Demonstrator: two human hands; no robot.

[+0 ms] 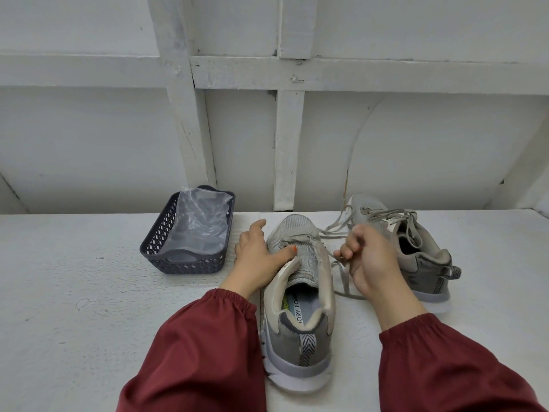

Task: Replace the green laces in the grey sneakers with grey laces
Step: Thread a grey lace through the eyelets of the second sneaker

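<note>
A grey sneaker (300, 292) stands in front of me, heel toward me, toe pointing away. My left hand (261, 257) rests on its left side, the thumb pressing on the tongue by the eyelets. My right hand (368, 260) pinches a grey lace (341, 278) that runs from this shoe's lower eyelets and trails on the table. A second grey sneaker (416, 248) sits to the right, laced with a grey lace (395, 217) whose ends lie loose toward the first shoe. No green lace is in view.
A dark grey perforated basket (166, 251) holding a clear plastic bag (199, 224) stands at the left on the white table (89, 307). A white panelled wall rises right behind the table.
</note>
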